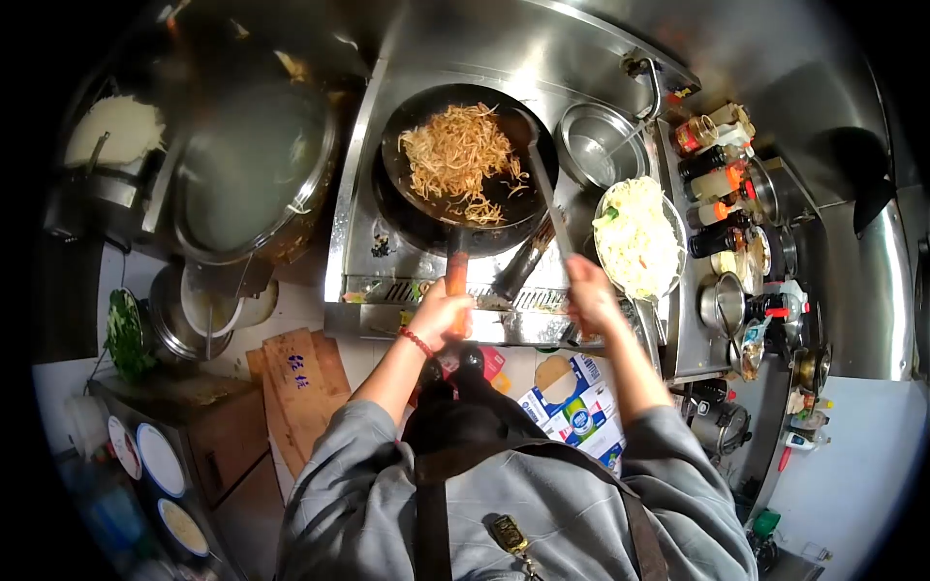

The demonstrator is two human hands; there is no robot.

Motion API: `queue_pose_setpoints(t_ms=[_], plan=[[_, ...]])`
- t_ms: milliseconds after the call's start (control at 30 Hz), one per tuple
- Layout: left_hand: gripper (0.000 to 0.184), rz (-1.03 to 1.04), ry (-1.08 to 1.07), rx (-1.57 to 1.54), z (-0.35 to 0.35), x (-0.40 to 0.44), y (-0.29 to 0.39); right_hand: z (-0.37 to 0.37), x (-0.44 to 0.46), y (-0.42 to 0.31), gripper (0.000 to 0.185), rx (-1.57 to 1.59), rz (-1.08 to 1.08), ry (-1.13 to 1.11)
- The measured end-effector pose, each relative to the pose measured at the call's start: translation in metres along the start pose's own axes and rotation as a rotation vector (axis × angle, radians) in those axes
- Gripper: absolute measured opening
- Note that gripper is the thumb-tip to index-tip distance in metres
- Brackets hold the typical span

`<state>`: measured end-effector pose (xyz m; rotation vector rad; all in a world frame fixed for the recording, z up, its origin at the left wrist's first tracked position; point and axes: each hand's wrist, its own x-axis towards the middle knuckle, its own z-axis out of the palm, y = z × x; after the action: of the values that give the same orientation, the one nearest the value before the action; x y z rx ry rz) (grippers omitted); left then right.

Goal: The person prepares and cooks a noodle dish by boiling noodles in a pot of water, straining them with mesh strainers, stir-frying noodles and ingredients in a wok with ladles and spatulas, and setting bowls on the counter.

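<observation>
Steel everywhere, and parked on the stove (pixel 356 266) is a dark wok (pixel 475 94) with a heap of browned strands (pixel 460 150) in it, noodles or sprouts, can't tell which. The left grip (pixel 446 315) is wrapped round the wok handle (pixel 456 269), which points almost straight back at the wearer's body, so the heap sits dead ahead of that hand, just past the near rim. The right grip (pixel 589 290) is off to the right of the wok and looks clenched on a long metal utensil (pixel 552 203), though that hand is a bit blurry. This is the relation that matters imo: the utensil's long axis slants forward and left from the right hand, over the wok's right side, putting its head by the far right of the strands. So the left hand lines up with them, while the right one comes at them diagonally. Right beside the right hand there's a pan (pixel 681 232) piled with pale shreds (pixel 636 237), and beyond that pan a metal bowl (pixel 581 155).
</observation>
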<state>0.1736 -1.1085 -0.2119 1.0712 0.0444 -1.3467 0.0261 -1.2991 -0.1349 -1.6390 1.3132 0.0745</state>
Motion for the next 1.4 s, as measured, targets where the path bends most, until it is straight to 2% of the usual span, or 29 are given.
queue_pose_setpoints(t_ms=[67, 100, 200, 300, 333, 400, 433, 467, 500, 533, 567, 600, 633, 667, 700, 733, 800, 833, 867, 900, 933, 967, 1000, 1067, 1133, 1233, 1267, 1367, 1400], plan=[[0.023, 0.012, 0.002, 0.047, -0.001, 0.004, -0.001, 0.057, 0.018, -0.003, 0.045, 0.354, 0.015, -0.215], [0.025, 0.021, -0.004, 0.099, 0.000, 0.002, 0.002, 0.071, 0.020, 0.002, 0.044, 0.243, -0.178, -0.251], [0.028, 0.053, 0.051, 0.266, -0.020, 0.011, -0.007, 0.034, 0.025, 0.051, 0.041, -0.558, -0.774, 0.094], [0.026, 0.098, 0.013, 0.234, -0.015, -0.046, 0.017, -0.046, -0.073, 0.046, 0.046, -0.800, -0.603, 0.021], [0.036, 0.059, -0.001, 0.249, -0.025, -0.067, 0.012, -0.069, -0.089, 0.058, 0.047, -0.814, -0.553, -0.036], [0.047, 0.027, -0.093, 0.248, -0.024, -0.097, 0.011, -0.092, -0.093, 0.063, 0.047, -0.852, -0.605, -0.174], [0.053, 0.273, -0.076, 0.252, -0.023, -0.084, -0.003, -0.092, -0.083, 0.054, 0.044, -0.782, -0.544, -0.217], [0.037, 0.207, -0.020, 0.250, -0.014, -0.079, 0.009, -0.084, -0.056, 0.051, 0.041, -0.807, -0.549, -0.164], [0.032, 0.111, -0.043, 0.234, -0.017, -0.059, 0.016, -0.076, -0.029, 0.047, 0.038, -0.831, -0.553, -0.111], [0.027, 0.027, -0.072, 0.215, -0.018, -0.044, 0.018, -0.068, 0.015, 0.054, 0.035, -0.774, -0.662, -0.033], [0.027, 0.020, -0.072, 0.213, -0.017, -0.052, 0.008, -0.060, 0.039, 0.040, 0.035, -0.778, -0.696, -0.005], [0.024, 0.060, -0.103, 0.201, -0.014, -0.058, 0.002, -0.057, 0.049, 0.027, 0.035, -0.736, -0.930, 0.122], [0.022, 0.094, -0.138, 0.190, -0.014, -0.065, 0.000, -0.065, 0.052, 0.021, 0.034, -0.614, -0.912, 0.096], [0.031, 0.056, -0.125, 0.144, -0.026, -0.078, -0.014, -0.076, 0.050, 0.016, 0.034, -0.495, -0.888, 0.057], [0.037, 0.158, -0.096, 0.254, -0.035, -0.090, -0.029, -0.092, 0.018, -0.002, 0.033, -0.440, -0.650, 0.005], [0.043, -0.003, -0.048, 0.176, -0.016, -0.109, -0.013, -0.108, -0.022, -0.016, 0.033, -0.376, -0.420, -0.039], [0.037, 0.043, -0.086, 0.089, -0.002, -0.098, 0.005, -0.128, -0.055, -0.009, 0.035, -0.251, -0.351, -0.097], [0.027, 0.059, -0.070, 0.050, 0.006, -0.084, 0.016, -0.123, -0.061, -0.006, 0.036, -0.166, -0.301, -0.100], [0.021, 0.063, -0.066, 0.127, 0.007, -0.064, 0.025, -0.117, -0.061, -0.001, 0.038, -0.080, -0.254, -0.097], [0.022, 0.065, -0.054, 0.131, 0.002, -0.043, 0.023, -0.095, -0.053, -0.007, 0.041, -0.074, -0.145, -0.077], [0.022, 0.076, -0.046, 0.136, -0.001, -0.024, 0.018, -0.066, -0.039, -0.004, 0.044, -0.235, -0.068, 0.001], [0.022, 0.095, -0.059, 0.134, -0.002, -0.014, 0.016, -0.030, -0.039, -0.008, 0.047, -0.243, -0.063, 0.063], [0.022, 0.080, -0.014, 0.193, -0.004, -0.011, 0.012, -0.009, -0.040, -0.020, 0.046, -0.239, -0.026, -0.089], [0.023, 0.068, 0.056, 0.253, -0.004, -0.013, 0.012, -0.017, -0.024, 0.031, 0.038, -0.546, -0.861, -0.007], [0.023, 0.061, 0.041, 0.216, -0.003, -0.014, 0.014, -0.064, -0.072, 0.013, 0.034, -0.729, -0.595, -0.042], [0.023, 0.035, 0.002, 0.147, 0.000, -0.010, 0.011, -0.082, -0.065, 0.041, 0.033, -0.779, -0.563, 0.004], [0.023, 0.035, -0.004, 0.151, 0.002, -0.012, 0.011, -0.077, -0.041, 0.045, 0.035, -0.906, -0.621, 0.068], [0.019, 0.037, 0.021, 0.121, 0.006, -0.013, 0.008, -0.069, 0.029, 0.037, 0.040, -0.635, -0.522, 0.051], [0.019, 0.045, 0.022, 0.128, 0.004, -0.015, 0.009, -0.063, 0.024, 0.017, 0.040, -0.582, -0.587, 0.095]])
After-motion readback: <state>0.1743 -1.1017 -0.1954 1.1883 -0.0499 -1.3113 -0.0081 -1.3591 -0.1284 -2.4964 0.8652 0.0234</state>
